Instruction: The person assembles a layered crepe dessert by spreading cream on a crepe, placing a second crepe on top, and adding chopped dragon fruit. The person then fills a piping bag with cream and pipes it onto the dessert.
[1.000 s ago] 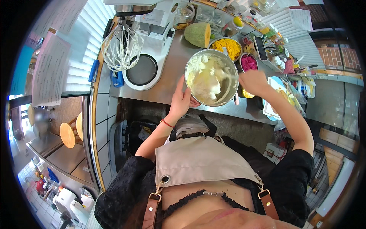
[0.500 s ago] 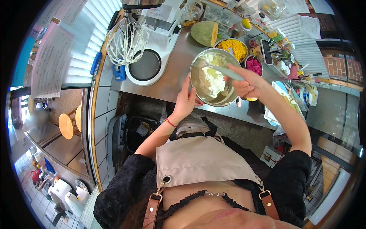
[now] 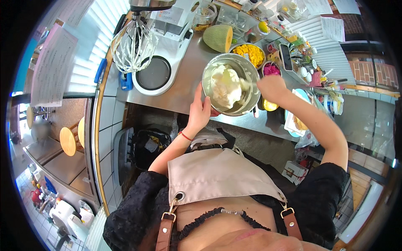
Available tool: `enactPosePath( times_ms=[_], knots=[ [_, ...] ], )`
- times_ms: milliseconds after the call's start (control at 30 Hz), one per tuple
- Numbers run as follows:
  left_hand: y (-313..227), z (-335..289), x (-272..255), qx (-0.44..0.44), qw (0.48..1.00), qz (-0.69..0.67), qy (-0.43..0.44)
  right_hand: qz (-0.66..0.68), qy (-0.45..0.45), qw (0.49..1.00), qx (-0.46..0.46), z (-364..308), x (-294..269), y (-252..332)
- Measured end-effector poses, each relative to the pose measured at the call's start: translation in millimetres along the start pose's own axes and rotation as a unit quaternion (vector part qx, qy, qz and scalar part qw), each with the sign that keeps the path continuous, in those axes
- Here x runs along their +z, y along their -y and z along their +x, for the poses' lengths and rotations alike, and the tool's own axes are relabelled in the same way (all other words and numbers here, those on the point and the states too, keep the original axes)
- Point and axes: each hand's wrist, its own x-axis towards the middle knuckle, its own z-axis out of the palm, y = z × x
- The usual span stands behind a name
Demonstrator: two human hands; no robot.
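Note:
A metal mixing bowl [image 3: 252, 95] sits tilted at the counter's front edge, with pale whipped cream [image 3: 225, 87] piled inside. My left hand [image 3: 200, 112] grips the bowl's left side, its thumb near the rim and its fingers partly hidden behind the wall. At the right rim my right hand [image 3: 271, 88] is closed around the handle of a spatula [image 3: 246, 85]. The spatula's blade is blurred by motion and reaches into the cream's right side; most of the handle is hidden by the hand.
Left stands a stand mixer [image 3: 172, 77] with a cream-coated whisk [image 3: 134, 50] hanging. Behind the bowl are a cut melon [image 3: 217, 38], a bowl of yellow fruit cubes [image 3: 251, 54] and a container of magenta fruit [image 3: 271, 69]. A phone [image 3: 285, 57] leans at right, near jars and bottles.
My right hand has turned and shifted outward toward the right rim, drawing the spatula through the cream. The cream now lies more gathered to the left. My left hand keeps its hold.

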Motion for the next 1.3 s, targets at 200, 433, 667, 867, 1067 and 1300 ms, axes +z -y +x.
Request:
enactPosePath(
  times_ms=[200, 433, 667, 867, 1067, 1300],
  knots=[
    [3.5, 0.5, -1.9, -0.004, 0.999, -0.032, 0.017, 0.694, 0.230, 0.662, 0.166, -39.7, 44.6, 24.8],
    [11.7, -1.4, 4.6, 0.015, 1.000, -0.005, 0.021, 0.725, -0.024, 0.676, 0.130, -44.3, 72.1, 32.8],
    [11.3, -1.1, 13.1, -0.008, 0.999, -0.001, 0.033, 0.285, -0.103, 0.951, 0.064, -27.2, 76.4, 52.9],
    [19.0, 1.4, 9.2, 0.013, 0.999, 0.013, 0.042, 0.781, 0.065, 0.596, 0.174, -42.1, 41.2, 26.4],
    [15.4, 1.7, 9.4, -0.014, 0.998, -0.012, 0.055, 0.257, -0.062, 0.958, 0.113, -34.3, 52.7, 47.5],
    [10.6, 3.7, 7.1, -0.003, 0.998, -0.031, 0.051, 0.271, -0.113, 0.954, 0.058, -51.4, -27.0, 25.3]
  ],
)
